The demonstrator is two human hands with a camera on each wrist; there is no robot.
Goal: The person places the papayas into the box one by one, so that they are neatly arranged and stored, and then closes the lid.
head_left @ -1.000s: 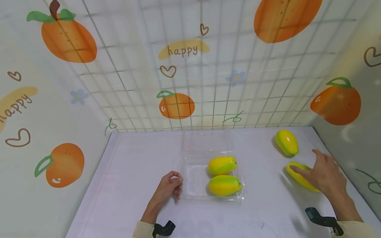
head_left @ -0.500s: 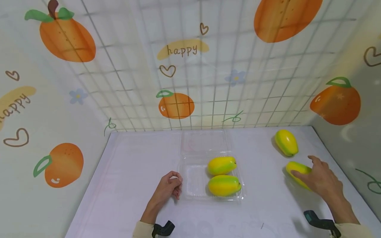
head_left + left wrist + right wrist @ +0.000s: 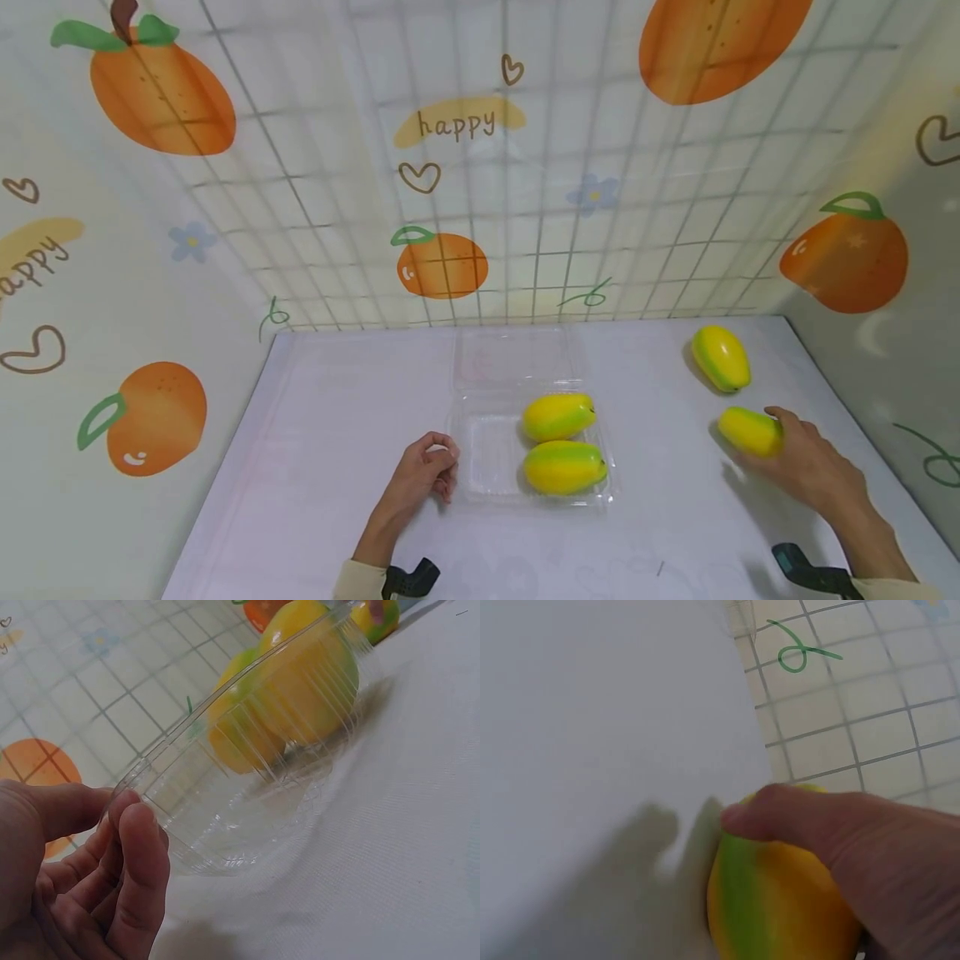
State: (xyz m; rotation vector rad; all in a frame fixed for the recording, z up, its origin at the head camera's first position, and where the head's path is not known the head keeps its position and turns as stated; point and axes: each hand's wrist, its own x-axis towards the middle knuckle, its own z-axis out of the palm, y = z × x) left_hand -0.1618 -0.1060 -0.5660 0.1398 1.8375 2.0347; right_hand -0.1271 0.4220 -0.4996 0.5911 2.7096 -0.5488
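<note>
I see the right hand (image 3: 806,467) gripping a yellow-green plastic mango (image 3: 748,431), fingers curled round it on the white tabletop (image 3: 337,433). A second loose yellow-green mango (image 3: 721,357) lies just beyond that hand. Left hand (image 3: 423,473) rests loosely curled, holding nothing, fingertips at the edge of the clear plastic clamshell tray (image 3: 483,454); two yellow-green mangoes (image 3: 561,442) sit in the tray's side away from it

Left hand (image 3: 427,472) loosely curled, right hand (image 3: 806,462) gripping.

White table (image 3: 322,433) bears clear tray (image 3: 480,454) and a mango (image 3: 721,358).
</note>
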